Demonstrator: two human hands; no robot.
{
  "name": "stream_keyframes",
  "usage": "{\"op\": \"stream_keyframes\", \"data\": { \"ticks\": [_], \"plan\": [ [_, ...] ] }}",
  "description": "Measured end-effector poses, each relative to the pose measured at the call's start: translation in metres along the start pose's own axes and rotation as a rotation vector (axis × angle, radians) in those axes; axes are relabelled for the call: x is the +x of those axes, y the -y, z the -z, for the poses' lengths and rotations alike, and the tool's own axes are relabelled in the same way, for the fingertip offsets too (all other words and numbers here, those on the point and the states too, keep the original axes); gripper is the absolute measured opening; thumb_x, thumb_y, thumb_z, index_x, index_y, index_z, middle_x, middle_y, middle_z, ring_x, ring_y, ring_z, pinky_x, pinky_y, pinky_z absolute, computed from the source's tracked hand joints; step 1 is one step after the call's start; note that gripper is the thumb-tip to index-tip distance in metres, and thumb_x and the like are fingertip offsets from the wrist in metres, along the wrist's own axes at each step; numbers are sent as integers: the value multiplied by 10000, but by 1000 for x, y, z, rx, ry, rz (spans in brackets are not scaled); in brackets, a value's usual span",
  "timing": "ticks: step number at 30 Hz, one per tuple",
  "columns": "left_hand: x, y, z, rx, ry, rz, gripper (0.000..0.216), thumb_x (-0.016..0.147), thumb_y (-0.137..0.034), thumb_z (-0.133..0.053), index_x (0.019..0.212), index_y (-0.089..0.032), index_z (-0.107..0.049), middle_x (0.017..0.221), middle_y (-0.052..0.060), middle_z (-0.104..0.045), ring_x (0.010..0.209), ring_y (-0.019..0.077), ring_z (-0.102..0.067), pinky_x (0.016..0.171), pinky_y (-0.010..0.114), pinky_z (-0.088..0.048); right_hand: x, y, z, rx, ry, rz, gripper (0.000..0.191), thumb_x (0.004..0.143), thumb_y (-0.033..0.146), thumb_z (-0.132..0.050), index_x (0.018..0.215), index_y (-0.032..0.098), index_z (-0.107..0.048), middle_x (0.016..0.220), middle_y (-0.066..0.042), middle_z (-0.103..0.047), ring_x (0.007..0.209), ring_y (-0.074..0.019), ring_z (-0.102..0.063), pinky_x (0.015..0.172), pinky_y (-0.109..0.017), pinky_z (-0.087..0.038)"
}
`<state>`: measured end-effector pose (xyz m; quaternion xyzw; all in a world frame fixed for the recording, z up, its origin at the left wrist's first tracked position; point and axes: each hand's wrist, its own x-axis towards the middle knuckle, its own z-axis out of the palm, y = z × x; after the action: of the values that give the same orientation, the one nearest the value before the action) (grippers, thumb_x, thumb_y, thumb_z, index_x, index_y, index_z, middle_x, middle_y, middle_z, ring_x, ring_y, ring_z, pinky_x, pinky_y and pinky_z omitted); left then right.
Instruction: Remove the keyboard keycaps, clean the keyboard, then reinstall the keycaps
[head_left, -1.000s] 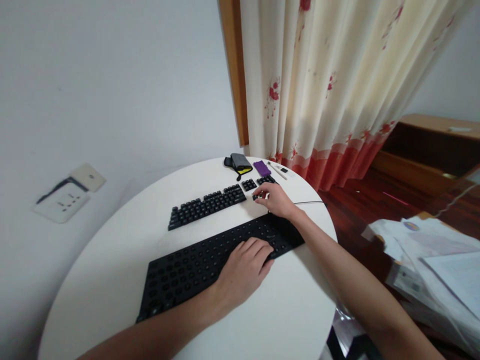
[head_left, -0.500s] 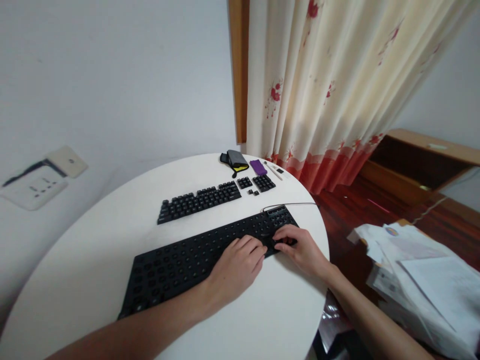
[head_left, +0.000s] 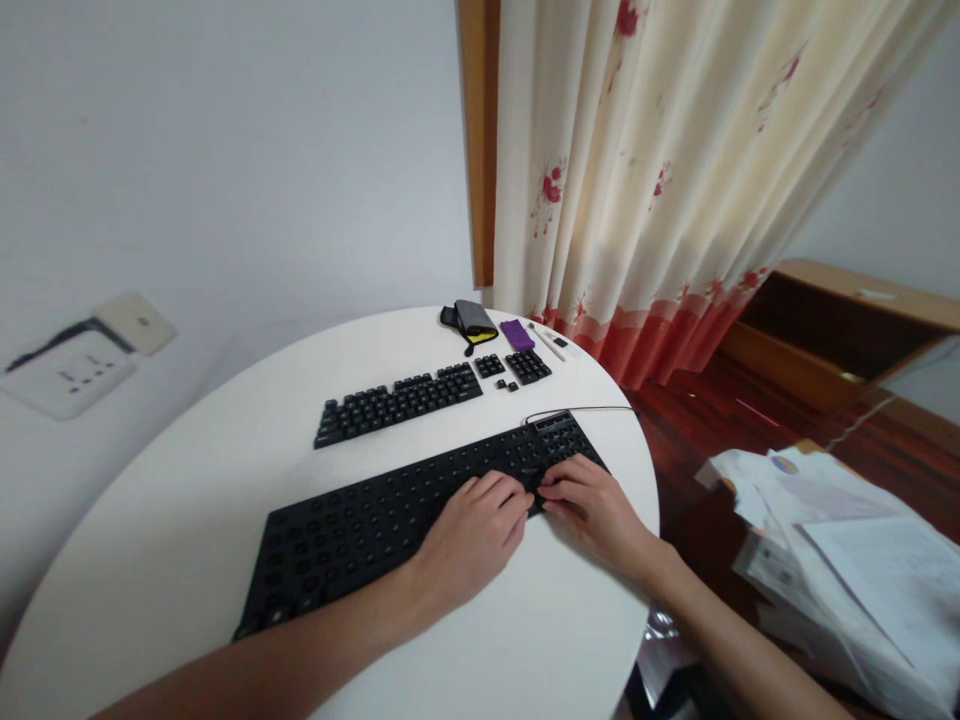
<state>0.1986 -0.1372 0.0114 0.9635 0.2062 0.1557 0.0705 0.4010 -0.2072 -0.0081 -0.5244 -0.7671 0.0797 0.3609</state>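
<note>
A black keyboard [head_left: 360, 525] with most of its keycaps off lies slantwise across the white round table [head_left: 480, 640]. My left hand [head_left: 480, 515] rests over its front edge, fingers bent together and gripping the keyboard right of its middle. Just beside it, my right hand [head_left: 581, 495] is over the navigation-key area, thumb and forefinger pinched together; whatever may be between the tips is too small to make out. Behind the keyboard, loose black keycaps [head_left: 397, 402] are laid out in keyboard order, with smaller blocks of keycaps [head_left: 528, 366] at the right.
At the table's back lie a grey pouch [head_left: 474, 318], a purple cloth [head_left: 517, 335] and a thin brush [head_left: 546, 342]. A cable [head_left: 585, 408] runs off the right edge. Plastic bags with papers [head_left: 862, 560] stand to the right, below a floral curtain [head_left: 637, 180].
My right hand has shifted slightly left, its fingertips now closer together and nearer to my left hand. The left hand and keyboard look nearly unmoved.
</note>
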Motion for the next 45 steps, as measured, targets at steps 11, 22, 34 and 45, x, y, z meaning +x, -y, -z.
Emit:
{"op": "stream_keyframes", "data": {
  "ticks": [11, 22, 34, 45],
  "plan": [
    [2, -1, 1, 5, 17, 6, 155, 960, -176, -500, 1011, -182, -647, 989, 40, -639, 983, 208, -561, 870, 370, -470, -4, 9, 1, -141, 21, -23, 213, 960, 242, -511, 903, 186, -709, 954, -80, -623, 890, -215, -527, 768, -385, -465],
    [0, 0, -1, 1, -4, -8, 159, 954, -158, -496, 1031, -181, -633, 1008, 41, -645, 996, 207, -567, 889, 373, -477, -7, 8, 0, -82, -77, -26, 207, 962, 230, -501, 1012, 200, -701, 959, -83, -608, 885, -211, -542, 763, -376, -473],
    [4, 2, 5, -86, 25, 39, 160, 951, -187, -516, 1017, -194, -662, 997, 30, -651, 971, 194, -577, 906, 366, -490, -3, 8, -2, -77, -64, -20, 185, 965, 226, -503, 929, 182, -679, 911, -73, -626, 858, -206, -528, 766, -386, -457],
    [10, 4, 29, -202, 19, 121, 195, 934, -187, -536, 1071, -218, -672, 1066, 23, -691, 1020, 180, -603, 951, 333, -483, -5, 3, -5, -4, -182, -35, 189, 950, 179, -496, 1037, 202, -662, 933, -85, -658, 868, -223, -578, 773, -411, -502]
  ]
}}
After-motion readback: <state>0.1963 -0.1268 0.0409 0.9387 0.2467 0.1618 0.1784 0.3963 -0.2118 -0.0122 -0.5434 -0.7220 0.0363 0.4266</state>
